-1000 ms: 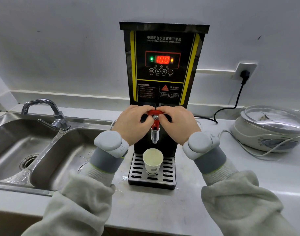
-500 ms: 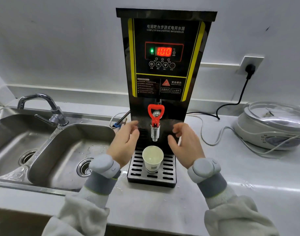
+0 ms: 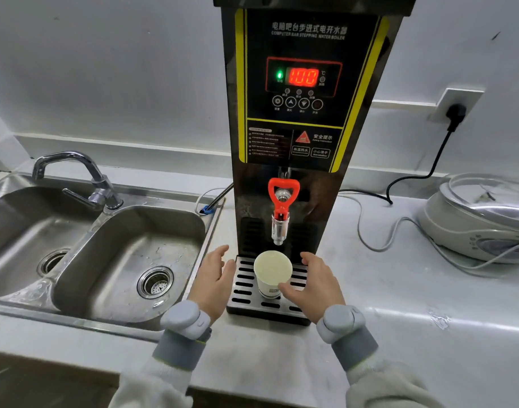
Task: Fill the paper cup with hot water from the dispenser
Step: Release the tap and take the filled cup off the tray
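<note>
A: Head view: where does the job stand?

B: The cup [image 3: 272, 272] sits on the drip tray [image 3: 267, 305], right below the tap [image 3: 280, 228] of the dispenser [image 3: 305, 107]. No water runs from the tap, and its red lever [image 3: 283, 195] hangs untouched above the cup.

A: So is the cup full?

B: I'd judge yes, or nearly. The inside looks pale and flat close to the rim, though from this angle I can't be sure that is a water surface. The display reads 100.

A: And the hands?

B: Both are low, either side of the cup. The left hand [image 3: 214, 279] is just left of the tray, fingers spread and holding nothing. The right hand [image 3: 315, 282] is just right of the cup, fingers loosely curved and open, thumb at or almost at the cup's wall; no grip yet.

A: What's left?

B: Filling seems done. What remains, I'd say, is taking hold of the cup and lifting it off carefully, since it is likely hot and brimful.
</note>
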Demonstrator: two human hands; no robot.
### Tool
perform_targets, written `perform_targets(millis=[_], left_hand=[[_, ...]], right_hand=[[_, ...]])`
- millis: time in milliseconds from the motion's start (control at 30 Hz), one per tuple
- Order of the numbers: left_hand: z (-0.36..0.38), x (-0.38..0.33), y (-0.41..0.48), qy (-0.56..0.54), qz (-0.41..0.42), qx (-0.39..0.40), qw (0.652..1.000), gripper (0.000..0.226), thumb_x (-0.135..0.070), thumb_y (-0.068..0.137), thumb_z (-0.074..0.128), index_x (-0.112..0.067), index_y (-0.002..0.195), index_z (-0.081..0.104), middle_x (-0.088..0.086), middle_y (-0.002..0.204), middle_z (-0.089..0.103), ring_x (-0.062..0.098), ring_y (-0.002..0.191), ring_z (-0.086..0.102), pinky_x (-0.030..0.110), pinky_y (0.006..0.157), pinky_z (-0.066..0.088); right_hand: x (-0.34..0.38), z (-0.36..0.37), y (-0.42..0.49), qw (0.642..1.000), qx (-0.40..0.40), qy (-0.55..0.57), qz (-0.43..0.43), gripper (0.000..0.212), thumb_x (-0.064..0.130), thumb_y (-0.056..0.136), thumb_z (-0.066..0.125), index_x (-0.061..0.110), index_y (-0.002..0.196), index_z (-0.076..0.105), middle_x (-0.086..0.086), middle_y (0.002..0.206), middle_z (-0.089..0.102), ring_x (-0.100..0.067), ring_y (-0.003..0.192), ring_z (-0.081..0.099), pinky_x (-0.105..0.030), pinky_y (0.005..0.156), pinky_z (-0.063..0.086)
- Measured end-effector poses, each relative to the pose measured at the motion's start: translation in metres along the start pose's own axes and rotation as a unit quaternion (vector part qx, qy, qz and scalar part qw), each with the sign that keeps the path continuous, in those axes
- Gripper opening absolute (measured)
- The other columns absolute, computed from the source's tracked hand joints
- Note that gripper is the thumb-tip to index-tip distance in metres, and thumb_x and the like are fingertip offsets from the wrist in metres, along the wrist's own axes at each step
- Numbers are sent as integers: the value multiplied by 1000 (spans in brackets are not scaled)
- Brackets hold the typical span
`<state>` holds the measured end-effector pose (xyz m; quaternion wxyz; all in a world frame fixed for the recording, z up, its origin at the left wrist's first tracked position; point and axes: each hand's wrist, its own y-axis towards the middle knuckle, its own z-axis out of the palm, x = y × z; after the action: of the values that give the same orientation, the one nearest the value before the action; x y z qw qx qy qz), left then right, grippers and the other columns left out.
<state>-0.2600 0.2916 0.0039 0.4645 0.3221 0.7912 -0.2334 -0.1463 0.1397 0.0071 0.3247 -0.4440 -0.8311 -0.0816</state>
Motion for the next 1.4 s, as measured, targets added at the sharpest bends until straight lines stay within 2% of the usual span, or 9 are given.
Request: perform_targets(millis=[100,200,400,600,700,1100,1267,1400], left_hand=[[-4,9,5,7,-26,-29,999,44,-25,91,35,-16,134,35,6,137,42,14,114,41,32,104,29],[-8,14,7,-1,-39,-23,999,45,-25,91,35,-15,134,35,10,138,43,20,121,43,38,107,32],[-7,14,6,-28,-44,-6,999,43,-25,91,37,-19,133,36,6,133,47,14,109,46,28,97,33],[-2,7,5,-20,-37,13,999,43,-27,91,37,-20,133,36,-2,124,45,10,107,46,23,91,31],[-1,11,5,-29,-47,23,998,40,-26,91,37,-21,130,39,-1,122,49,10,104,48,23,89,31],[1,22,7,-43,-67,36,996,35,-25,90,38,-21,124,46,-1,118,54,12,108,50,26,95,34],[1,24,6,-45,-74,39,995,35,-25,90,38,-21,124,47,-3,113,55,12,106,51,24,92,34],[0,25,5,-47,-77,38,995,35,-25,90,38,-22,124,47,-3,114,55,12,106,51,24,93,34]], right_hand=[[2,7,4,1000,1,-4,-7,82,44,72,67,17,138,27,-6,143,39,-25,128,40,-38,106,36],[4,12,7,1000,0,-8,-15,85,45,71,68,17,139,25,-6,144,38,-25,129,39,-38,106,36],[9,17,13,1000,-5,-2,-22,93,49,66,70,20,141,21,-5,145,38,-26,131,37,-40,106,35],[19,28,23,999,-4,-29,-22,96,46,64,70,22,141,17,-5,141,39,-28,129,37,-42,107,33],[20,30,26,999,-5,-41,-16,96,44,65,70,21,140,16,-5,139,40,-29,128,37,-43,106,33],[16,37,30,999,-26,-12,-15,91,42,63,70,22,137,21,-3,128,49,-29,119,42,-44,102,36],[13,37,31,999,-39,-1,-23,84,45,61,70,22,130,29,-1,116,54,-28,112,46,-42,98,38],[11,36,31,998,-43,1,-35,86,46,61,70,22,133,28,1,115,54,-26,110,47,-40,99,37]])
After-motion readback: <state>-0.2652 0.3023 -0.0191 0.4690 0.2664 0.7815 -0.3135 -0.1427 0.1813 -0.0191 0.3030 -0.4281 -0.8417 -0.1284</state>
